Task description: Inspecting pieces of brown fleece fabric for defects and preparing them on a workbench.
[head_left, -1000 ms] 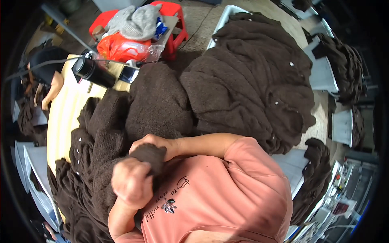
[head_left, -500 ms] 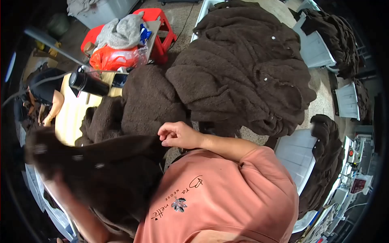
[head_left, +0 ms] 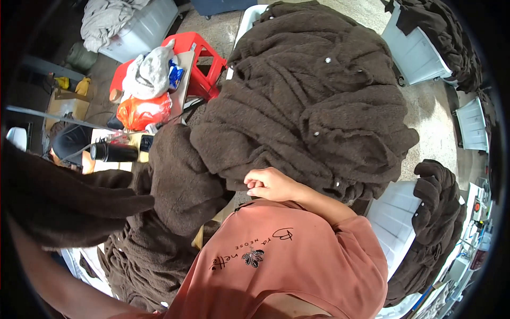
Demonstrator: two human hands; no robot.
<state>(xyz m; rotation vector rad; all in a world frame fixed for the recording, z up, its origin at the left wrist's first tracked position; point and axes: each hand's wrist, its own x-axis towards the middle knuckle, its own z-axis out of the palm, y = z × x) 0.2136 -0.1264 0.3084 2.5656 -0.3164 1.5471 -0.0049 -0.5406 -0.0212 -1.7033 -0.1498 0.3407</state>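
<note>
Since half a second ago the left arm has swung further out to nine o'clock, carrying the brown garment (head_left: 69, 207) with it, so the cloth now stretches as a dark band across the left edge of the view instead of hanging in front of the chest. The right hand (head_left: 271, 184) has stayed almost where it was, just above the collar of the pink shirt (head_left: 297, 260).

The left arm runs up from the lower edge at about seven o'clock, bare and extended; its hand is buried under the garment, so I cannot tell how its grip is set. The right forearm comes in from four o'clock, bent at the elbow, and the right hand lies with its fingers (head_left: 254, 183) curled loosely together against the lower edge of the big pile of brown garments (head_left: 313, 101); whether the grip pinches any cloth I cannot tell.

The lifted garment is thick, fuzzy and dark brown, drawn taut and tapering toward the centre, where it meets a second, smaller heap of the same cloth (head_left: 175, 181) on the table (head_left: 114, 166). The big pile fills the view from twelve to three o'clock, with small pale buttons showing on it.

At eleven o'clock stands a red plastic stool (head_left: 204, 64) with a grey cloth bundle (head_left: 149, 74) and an orange bag (head_left: 141, 111) beside it. A black cylinder (head_left: 114, 152) lies on the table at ten o'clock. More brown garments hang over a white crate (head_left: 393, 218) at four o'clock.
</note>
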